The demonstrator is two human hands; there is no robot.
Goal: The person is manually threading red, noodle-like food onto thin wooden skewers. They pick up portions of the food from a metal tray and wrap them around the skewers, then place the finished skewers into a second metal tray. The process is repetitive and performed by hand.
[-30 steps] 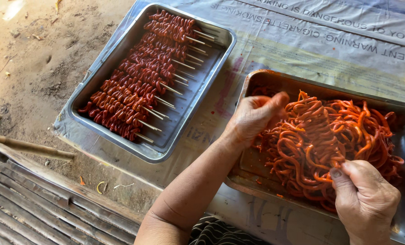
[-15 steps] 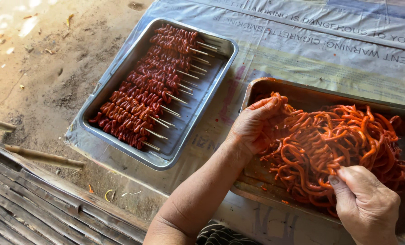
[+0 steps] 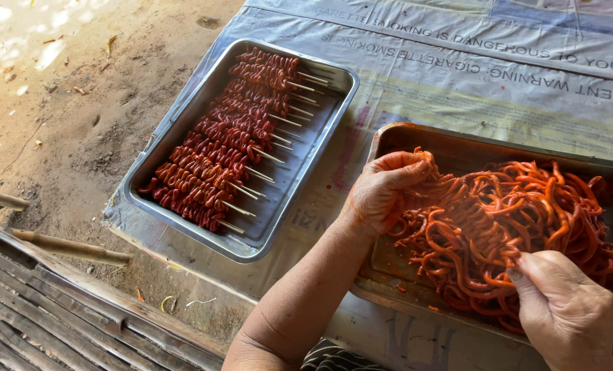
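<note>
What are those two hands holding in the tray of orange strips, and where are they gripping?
Each hand pinches orange marinated strips from the pile in the metal tray: the left hand at the pile's left edge, the right hand at its near edge. Which part of a strip cannot be told.

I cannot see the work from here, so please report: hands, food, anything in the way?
Left hand pinching orange strips in the right tray. Right hand gripping strips at the near edge. Finished skewers in the left tray. Nothing in the way.
</note>
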